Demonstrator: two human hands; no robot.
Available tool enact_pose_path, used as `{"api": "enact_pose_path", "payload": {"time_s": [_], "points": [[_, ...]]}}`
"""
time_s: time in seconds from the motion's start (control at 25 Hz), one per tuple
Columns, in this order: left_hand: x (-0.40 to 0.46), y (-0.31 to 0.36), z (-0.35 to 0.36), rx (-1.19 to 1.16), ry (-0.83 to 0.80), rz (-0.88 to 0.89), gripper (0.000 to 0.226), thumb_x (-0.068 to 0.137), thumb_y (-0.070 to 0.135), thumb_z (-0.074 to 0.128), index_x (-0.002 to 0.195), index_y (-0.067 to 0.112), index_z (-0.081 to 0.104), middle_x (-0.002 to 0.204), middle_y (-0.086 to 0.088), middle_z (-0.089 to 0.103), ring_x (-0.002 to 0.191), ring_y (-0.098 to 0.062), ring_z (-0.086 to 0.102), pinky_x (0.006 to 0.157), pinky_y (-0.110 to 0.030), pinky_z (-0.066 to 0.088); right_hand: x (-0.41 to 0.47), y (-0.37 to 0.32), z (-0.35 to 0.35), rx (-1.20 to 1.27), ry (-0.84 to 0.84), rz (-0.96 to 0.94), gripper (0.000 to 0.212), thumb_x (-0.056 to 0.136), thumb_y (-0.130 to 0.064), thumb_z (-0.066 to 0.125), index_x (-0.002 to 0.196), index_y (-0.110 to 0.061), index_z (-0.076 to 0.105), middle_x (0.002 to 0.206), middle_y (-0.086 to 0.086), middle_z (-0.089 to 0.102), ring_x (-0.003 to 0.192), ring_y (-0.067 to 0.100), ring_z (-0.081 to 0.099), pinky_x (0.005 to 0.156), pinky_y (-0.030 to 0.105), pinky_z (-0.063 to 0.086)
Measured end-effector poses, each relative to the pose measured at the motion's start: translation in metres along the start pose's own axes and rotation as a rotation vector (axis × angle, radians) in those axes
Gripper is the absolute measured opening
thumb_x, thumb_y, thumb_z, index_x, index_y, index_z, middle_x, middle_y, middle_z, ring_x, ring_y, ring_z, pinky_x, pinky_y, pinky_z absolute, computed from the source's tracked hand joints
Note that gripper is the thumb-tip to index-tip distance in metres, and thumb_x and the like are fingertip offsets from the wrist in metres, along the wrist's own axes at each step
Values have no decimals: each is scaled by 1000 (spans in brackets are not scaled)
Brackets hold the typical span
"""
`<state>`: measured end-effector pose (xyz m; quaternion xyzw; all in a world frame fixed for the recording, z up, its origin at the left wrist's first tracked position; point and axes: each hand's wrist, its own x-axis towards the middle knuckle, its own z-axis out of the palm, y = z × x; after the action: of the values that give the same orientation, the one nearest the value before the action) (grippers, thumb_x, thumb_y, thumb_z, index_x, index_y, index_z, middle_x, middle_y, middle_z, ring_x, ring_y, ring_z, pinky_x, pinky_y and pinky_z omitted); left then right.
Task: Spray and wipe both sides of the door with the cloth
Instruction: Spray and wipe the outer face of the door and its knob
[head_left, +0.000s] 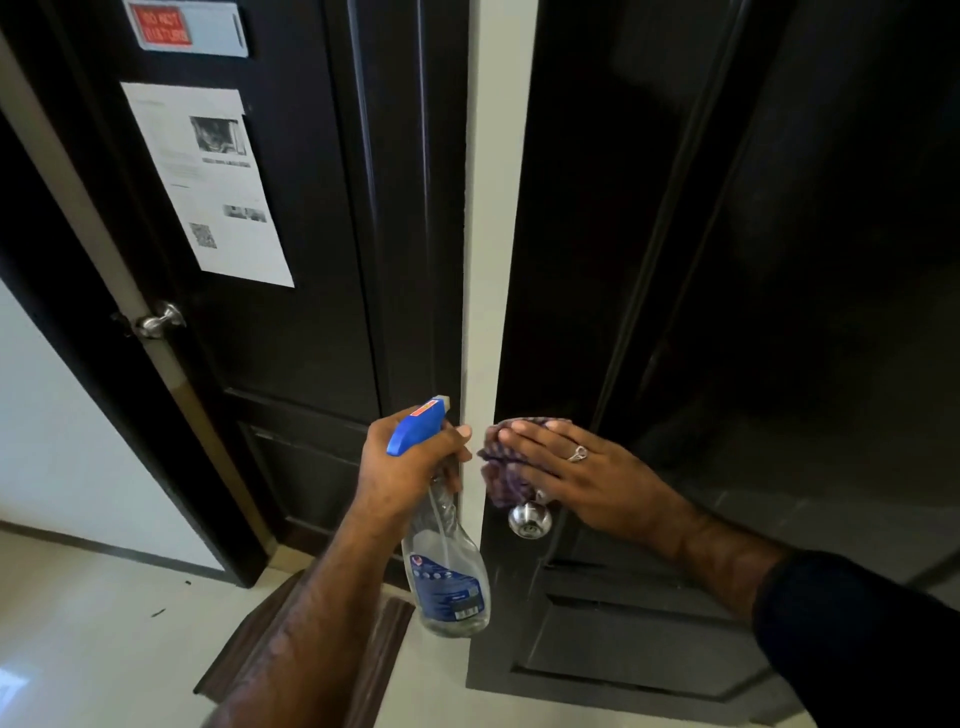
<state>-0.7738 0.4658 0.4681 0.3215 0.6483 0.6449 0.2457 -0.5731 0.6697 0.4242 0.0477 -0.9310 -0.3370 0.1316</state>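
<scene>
A dark panelled door (649, 291) fills the right half of the head view, with a round steel knob (530, 519) near its left edge. My right hand (566, 467) lies flat with straight fingers on a purple checked cloth (501, 467), pressing it against the door just above the knob. My left hand (410, 462) grips the neck of a clear spray bottle (447, 566) with a blue trigger head, holding it upright beside the white strip of wall between the doors.
A second dark door (311, 291) stands open on the left, with a steel lever handle (158, 319), a taped paper notice (208, 182) and a red sign (161, 26). A brown wooden threshold (249, 654) lies on the pale floor below.
</scene>
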Motion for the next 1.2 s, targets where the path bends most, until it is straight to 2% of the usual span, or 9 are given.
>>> {"api": "enact_pose_path", "payload": {"time_s": [0.16,0.32,0.44,0.56,0.72,0.8,0.88,1.08,1.2], "points": [[-5,2,1,-52,-10,-10,21,92,14,78,87,-4,69,78,-18,74,57,-30,66,56,-31,59,-4,38,-31,-17,144,100,65,97,-17,61,161,-17,46,178,15,18,166,33,14,134,50,18],[-7,2,11,-69,-57,-3,15,92,14,77,92,0,72,79,-20,73,59,-32,66,56,-38,60,54,-3,-26,44,195,270,70,97,-19,63,164,-19,42,179,14,13,167,33,8,135,52,13],[-8,2,18,-28,-63,-6,16,94,17,76,93,1,71,77,-18,73,61,-30,69,59,-37,62,39,-29,3,-12,41,110,73,102,-28,68,166,-17,36,179,15,13,167,35,5,135,52,7],[-6,4,23,-23,-94,1,23,92,15,77,87,-5,67,76,-19,73,57,-35,66,57,-37,58,-12,5,-3,5,96,78,64,100,-22,74,160,-21,50,177,12,24,166,31,16,133,50,23],[-8,6,28,-46,-120,4,26,91,14,78,83,-8,66,79,-25,72,54,-37,64,54,-36,56,-38,71,-49,-75,304,291,58,104,-9,63,159,-22,52,174,13,32,162,32,28,129,52,31],[-9,7,33,-44,-134,-2,27,92,13,77,83,-9,64,79,-25,72,54,-37,63,53,-36,57,-12,73,-55,-58,438,512,54,104,-9,62,157,-19,56,171,18,36,160,36,32,127,57,32],[-10,8,41,-36,-157,-10,26,92,11,77,83,-9,64,79,-26,72,53,-35,63,53,-36,56,5,52,-41,3,504,622,52,105,-9,61,156,-17,56,169,20,37,159,39,34,127,60,31],[-14,4,54,-25,-211,-14,21,92,10,76,81,-4,66,80,-26,72,54,-35,63,54,-35,56,-79,3,17,-79,78,221,66,99,-9,63,161,-24,47,177,10,24,164,31,21,134,56,12],[-16,1,59,8,-220,-7,23,91,16,78,81,-2,68,80,-24,73,57,-35,65,60,-32,58,-111,23,0,-125,139,343,54,107,-7,52,157,-25,54,175,10,29,162,32,28,130,62,21]]}}
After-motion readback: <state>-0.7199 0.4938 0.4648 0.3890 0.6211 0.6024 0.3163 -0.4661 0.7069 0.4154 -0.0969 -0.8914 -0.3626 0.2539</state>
